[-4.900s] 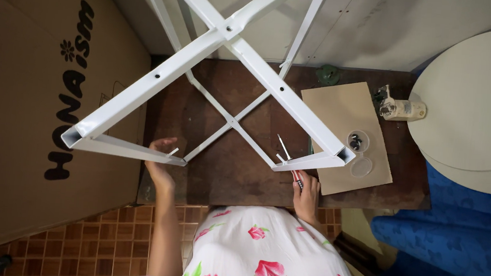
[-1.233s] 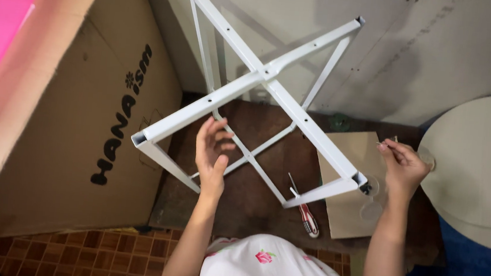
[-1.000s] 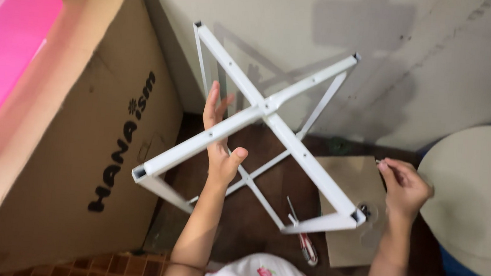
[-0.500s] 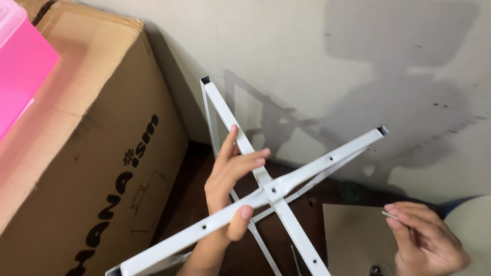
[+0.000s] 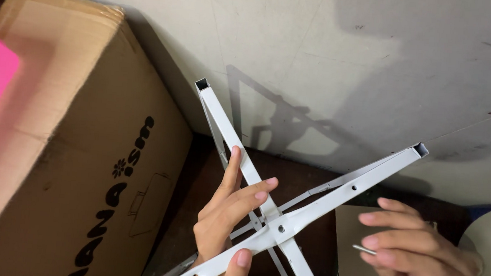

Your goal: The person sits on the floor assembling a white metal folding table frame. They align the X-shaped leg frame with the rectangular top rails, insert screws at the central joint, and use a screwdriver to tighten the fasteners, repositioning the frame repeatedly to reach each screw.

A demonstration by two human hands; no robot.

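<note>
The left hand [image 5: 227,228] curls around the white frame [image 5: 285,221] near its crossing, thumb under one bar, fingers spread along the other, holding it tilted above the dark table [image 5: 203,211]. The right hand [image 5: 424,260] pinches a thin metal pin [image 5: 364,249] beside it. With such a loose grip, I'd judge the frame could swing or fold on the fingers, or the pin could drop.

The light is soft and moderately bright, coming from in front of the wall. The white frame [image 5: 286,218] throws a clear dark shadow on the wall above the left hand [image 5: 229,225]. The right hand [image 5: 418,260] is blurred by motion. No glare is visible.
</note>
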